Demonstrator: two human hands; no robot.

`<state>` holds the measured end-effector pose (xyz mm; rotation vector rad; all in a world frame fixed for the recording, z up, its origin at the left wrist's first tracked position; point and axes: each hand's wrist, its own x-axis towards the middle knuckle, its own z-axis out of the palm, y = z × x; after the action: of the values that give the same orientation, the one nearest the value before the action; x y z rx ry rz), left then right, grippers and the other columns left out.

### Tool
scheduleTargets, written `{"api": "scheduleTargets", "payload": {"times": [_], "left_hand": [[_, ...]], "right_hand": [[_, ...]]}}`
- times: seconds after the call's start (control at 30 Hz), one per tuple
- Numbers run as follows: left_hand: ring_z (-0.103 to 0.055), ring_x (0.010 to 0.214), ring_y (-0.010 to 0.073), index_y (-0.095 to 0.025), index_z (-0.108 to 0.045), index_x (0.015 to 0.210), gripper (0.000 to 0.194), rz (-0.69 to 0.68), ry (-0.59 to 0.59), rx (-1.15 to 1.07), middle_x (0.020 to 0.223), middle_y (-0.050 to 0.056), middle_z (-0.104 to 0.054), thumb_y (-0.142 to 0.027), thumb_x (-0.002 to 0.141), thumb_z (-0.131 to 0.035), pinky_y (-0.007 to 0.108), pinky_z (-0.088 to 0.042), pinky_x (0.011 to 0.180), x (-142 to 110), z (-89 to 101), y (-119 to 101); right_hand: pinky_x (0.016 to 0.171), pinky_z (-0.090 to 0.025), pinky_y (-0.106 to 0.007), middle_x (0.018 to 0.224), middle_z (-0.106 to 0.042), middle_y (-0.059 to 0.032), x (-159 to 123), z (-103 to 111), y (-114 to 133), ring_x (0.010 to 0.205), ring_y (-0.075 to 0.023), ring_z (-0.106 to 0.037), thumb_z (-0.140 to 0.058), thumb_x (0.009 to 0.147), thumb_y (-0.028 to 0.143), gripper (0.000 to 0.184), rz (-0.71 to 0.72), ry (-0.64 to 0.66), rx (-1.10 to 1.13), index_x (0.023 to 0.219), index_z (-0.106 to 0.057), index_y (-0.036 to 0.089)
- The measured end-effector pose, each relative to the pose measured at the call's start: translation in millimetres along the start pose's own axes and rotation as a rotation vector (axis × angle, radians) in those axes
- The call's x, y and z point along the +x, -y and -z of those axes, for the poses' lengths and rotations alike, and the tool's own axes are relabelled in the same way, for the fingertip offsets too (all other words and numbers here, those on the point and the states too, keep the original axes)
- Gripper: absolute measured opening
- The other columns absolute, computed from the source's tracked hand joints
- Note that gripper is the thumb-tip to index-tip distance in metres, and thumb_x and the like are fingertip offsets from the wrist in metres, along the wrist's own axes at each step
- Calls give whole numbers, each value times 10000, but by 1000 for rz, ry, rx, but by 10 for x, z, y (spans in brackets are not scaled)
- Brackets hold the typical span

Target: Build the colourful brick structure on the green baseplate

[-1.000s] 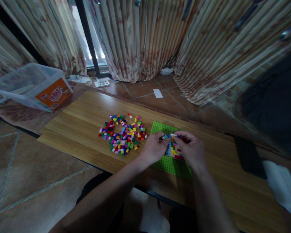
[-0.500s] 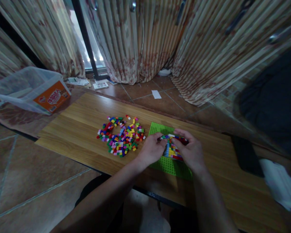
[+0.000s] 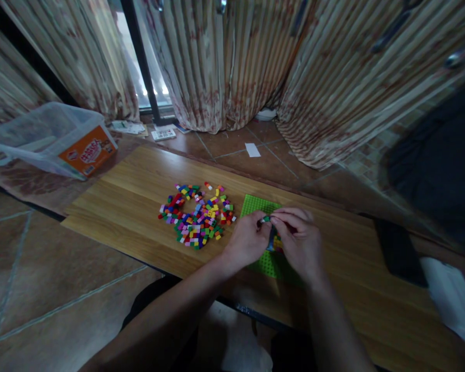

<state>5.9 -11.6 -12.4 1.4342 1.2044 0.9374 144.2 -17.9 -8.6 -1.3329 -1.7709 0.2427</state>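
A green baseplate (image 3: 253, 204) lies on the wooden table (image 3: 132, 196), with a patch of coloured bricks built on it, mostly hidden under my hands. My left hand (image 3: 248, 240) rests at the plate's left edge, its fingers pinched on a small brick (image 3: 264, 219). My right hand (image 3: 298, 238) covers the middle of the plate, fingers curled and meeting the left hand's fingertips at that same brick. A loose pile of small coloured bricks (image 3: 196, 214) lies to the left of the plate.
A clear plastic bin with an orange label (image 3: 50, 139) sits on the floor at the far left. A dark flat phone (image 3: 400, 251) and white cloth (image 3: 449, 297) lie on the table's right end. Striped curtains (image 3: 256, 62) hang behind.
My right hand has shifted left across the built bricks and now hides most of them. Both hands' fingertips have come together over the plate's upper middle.
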Motion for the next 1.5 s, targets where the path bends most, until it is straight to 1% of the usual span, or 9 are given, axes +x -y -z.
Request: {"api": "scheduleTargets", "payload": {"times": [0.13, 0.3, 0.53, 0.67, 0.83, 0.93, 1.03, 1.33, 1.5], "left_hand": [[-439, 549, 101, -167, -543, 696, 197, 52, -8, -1, 595, -34, -480, -227, 874, -485, 231, -313, 527, 10, 11, -15], [-478, 560, 111, -176, -524, 678, 210, 116, -36, 51, 583, -29, -511, -238, 872, -477, 239, -337, 555, 49, 48, 31], [-469, 581, 114, -175, -515, 652, 214, 125, -14, 103, 594, -26, -507, -212, 861, -488, 246, -324, 567, 51, 76, 9], [-454, 588, 107, -166, -542, 667, 197, 102, 2, 106, 598, -33, -474, -200, 855, -493, 236, -320, 565, 45, 77, 7], [-533, 647, 116, -155, -683, 883, 222, 58, 81, 70, 715, -4, -615, -188, 872, -463, 218, -396, 593, 28, 74, 1], [-593, 697, 131, -154, -706, 1040, 294, 41, 124, 94, 835, 26, -706, -195, 885, -460, 226, -455, 654, 9, 81, -25], [-635, 761, 150, -156, -712, 1093, 322, 21, 125, 140, 930, 54, -741, -203, 892, -465, 244, -482, 717, -5, 92, -50], [-603, 711, 149, -161, -734, 937, 275, -59, 146, 165, 815, 30, -714, -181, 876, -466, 235, -460, 667, 5, 122, -57], [-611, 716, 152, -155, -735, 983, 292, -64, 151, 167, 818, 33, -714, -178, 869, -467, 242, -467, 682, 9, 118, -31]], "right_hand": [[900, -471, -421, 920, -714, -38, 10, 21, -3, 965, -226, -596, -639, 900, 303, 132, 45, -40, -61, 852, -748, 246], [914, -469, -435, 977, -716, -57, 18, 98, -108, 995, -238, -596, -579, 929, 310, 194, -16, -60, -139, 927, -757, 234], [925, -463, -463, 1030, -696, -85, 6, 82, -144, 1038, -266, -574, -598, 907, 328, 205, 17, 52, -181, 872, -771, 223], [944, -453, -480, 1051, -684, -83, 5, 75, -130, 1059, -272, -570, -614, 881, 327, 183, -27, 67, -167, 838, -767, 237], [934, -465, -472, 1046, -680, -82, 3, 41, -118, 1049, -267, -596, -635, 840, 330, 156, -148, 33, -92, 798, -752, 237], [925, -471, -458, 1025, -684, -77, 8, 17, -121, 1021, -256, -616, -646, 820, 324, 139, -210, 2, -41, 785, -744, 232], [912, -475, -448, 986, -690, -70, 8, 5, -124, 989, -248, -630, -651, 812, 323, 134, -242, -15, -13, 764, -736, 230], [828, -493, -423, 903, -699, -62, -57, -14, -112, 914, -241, -621, -614, 869, 302, 153, -83, -24, -117, 824, -748, 244], [846, -496, -439, 933, -702, -78, -106, -10, -117, 922, -246, -614, -574, 898, 277, 190, -27, -4, -179, 896, -759, 236]]}}
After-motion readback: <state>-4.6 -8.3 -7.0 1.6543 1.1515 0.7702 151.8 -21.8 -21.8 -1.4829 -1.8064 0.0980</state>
